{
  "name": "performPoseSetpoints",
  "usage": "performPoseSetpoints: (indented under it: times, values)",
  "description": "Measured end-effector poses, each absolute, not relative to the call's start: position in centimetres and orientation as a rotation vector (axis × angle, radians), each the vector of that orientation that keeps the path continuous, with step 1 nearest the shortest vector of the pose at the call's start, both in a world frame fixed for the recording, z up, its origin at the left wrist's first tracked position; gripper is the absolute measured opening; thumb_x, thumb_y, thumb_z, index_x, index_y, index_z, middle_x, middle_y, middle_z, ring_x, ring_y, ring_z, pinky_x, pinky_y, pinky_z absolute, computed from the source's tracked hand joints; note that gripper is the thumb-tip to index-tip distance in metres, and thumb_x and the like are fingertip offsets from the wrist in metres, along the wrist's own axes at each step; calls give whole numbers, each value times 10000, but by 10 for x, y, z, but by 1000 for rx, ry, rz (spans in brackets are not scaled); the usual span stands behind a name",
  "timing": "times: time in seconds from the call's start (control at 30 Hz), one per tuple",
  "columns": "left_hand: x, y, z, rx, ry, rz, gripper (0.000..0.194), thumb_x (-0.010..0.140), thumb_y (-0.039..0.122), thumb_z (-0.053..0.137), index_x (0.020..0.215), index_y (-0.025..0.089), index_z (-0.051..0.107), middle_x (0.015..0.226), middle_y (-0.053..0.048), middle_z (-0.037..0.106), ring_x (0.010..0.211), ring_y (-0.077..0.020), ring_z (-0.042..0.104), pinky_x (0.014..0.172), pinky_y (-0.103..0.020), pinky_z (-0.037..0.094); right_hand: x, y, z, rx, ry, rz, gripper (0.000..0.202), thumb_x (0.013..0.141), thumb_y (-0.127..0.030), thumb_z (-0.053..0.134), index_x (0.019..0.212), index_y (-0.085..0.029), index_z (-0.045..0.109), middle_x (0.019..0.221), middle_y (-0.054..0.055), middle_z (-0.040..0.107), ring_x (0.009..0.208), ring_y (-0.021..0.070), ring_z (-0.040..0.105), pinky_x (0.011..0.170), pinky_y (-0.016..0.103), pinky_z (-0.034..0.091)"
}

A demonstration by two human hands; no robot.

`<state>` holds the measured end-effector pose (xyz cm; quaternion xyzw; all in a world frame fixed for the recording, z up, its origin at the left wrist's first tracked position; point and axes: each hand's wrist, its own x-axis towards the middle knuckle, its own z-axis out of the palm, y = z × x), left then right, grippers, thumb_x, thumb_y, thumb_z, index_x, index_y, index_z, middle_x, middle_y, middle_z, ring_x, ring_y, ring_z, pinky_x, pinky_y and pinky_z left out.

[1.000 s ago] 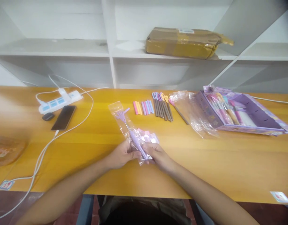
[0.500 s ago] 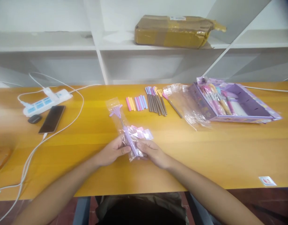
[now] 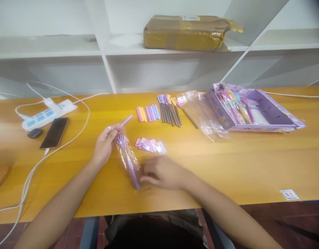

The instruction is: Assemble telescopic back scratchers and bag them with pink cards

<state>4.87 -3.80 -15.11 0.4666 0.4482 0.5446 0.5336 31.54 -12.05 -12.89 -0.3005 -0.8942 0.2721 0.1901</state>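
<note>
Head view: left hand (image 3: pixel 104 143) grips top of clear plastic sleeve (image 3: pixel 128 160) holding purple claw-headed stick (image 3: pixel 132 169). Loose purple tube (image 3: pixel 126 120) projects at same fingers. Right hand (image 3: pixel 161 171), blurred, fingers curled, beside sleeve's lower end; contact unclear. Small pink-and-purple cards (image 3: pixel 149 145) fanned on orange wood-grain table (image 3: pixel 226 176). Beyond: short coloured tubes (image 3: pixel 148 113), grey-handled claw sticks (image 3: pixel 170 112).

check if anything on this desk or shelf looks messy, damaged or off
The taped parcel on the shelf looks odd: its right end is crumpled, with a torn flap sticking out. On the desk, crinkled clear plastic wrap lies loose against the purple box.
</note>
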Motion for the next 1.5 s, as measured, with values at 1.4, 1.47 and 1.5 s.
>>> performPoseSetpoints:
  times: [1.4, 1.47, 1.5]
  values:
    - [83, -93, -158, 1117, 932, 669, 562, 962, 695, 609, 896, 148, 719, 800, -92, 785, 751, -234, 747, 785, -347, 587, 309, -108, -143, -858, -1855, 642, 40, 1005, -208, 683, 1016, -235, 710, 1048, 45, 776, 1001, 180, 721, 941, 366, 561]
    - [84, -94, -159, 1069, 885, 654, 642, 979, 751, 521, 930, 134, 695, 813, -123, 784, 751, -245, 760, 789, -367, 602, 310, -106, -146, -927, -1799, 682, 105, 1004, -245, 689, 901, -226, 689, 924, 25, 761, 887, 167, 712, 869, 340, 558]
    - [84, -95, -159, 1074, 862, 651, 651, 988, 756, 494, 973, 131, 677, 843, -134, 786, 765, -246, 766, 790, -367, 605, 311, -105, -148, -968, -1760, 717, 158, 1004, -275, 690, 856, -221, 671, 899, 26, 754, 866, 166, 708, 846, 332, 557]
